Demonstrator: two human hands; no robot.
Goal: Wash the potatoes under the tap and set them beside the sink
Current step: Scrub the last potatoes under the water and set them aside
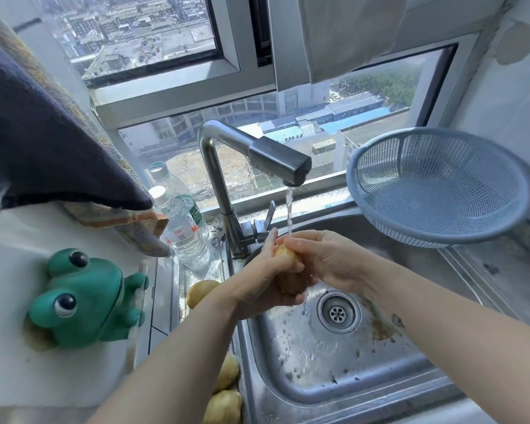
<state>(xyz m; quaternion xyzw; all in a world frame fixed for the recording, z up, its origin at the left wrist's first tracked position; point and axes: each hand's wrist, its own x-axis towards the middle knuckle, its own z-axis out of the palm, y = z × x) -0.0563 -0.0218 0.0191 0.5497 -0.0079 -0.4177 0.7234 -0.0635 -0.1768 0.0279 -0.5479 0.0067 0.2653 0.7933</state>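
White counter (3,270) around a steel sink (303,405). From the sink: three potatoes (201,291) on its rim at seven to nine o'clock, two water bottles (182,232) at ten, a green frog toy (83,298) at nine, a tilted blue colander (438,185) at two.

Both forearms are bare. The left forearm (181,356) enters at 7 o'clock and runs up to centre frame. The right forearm (441,316) enters at 4 o'clock and runs up-left to meet it. The left hand (262,283) cups the potato (288,272) from below, fingers curled round its lower end, thumb raised toward 12 o'clock. The right hand (329,260) lies at 3 o'clock of the left, back uppermost, fingers curled over the potato's upper side. The hands touch.
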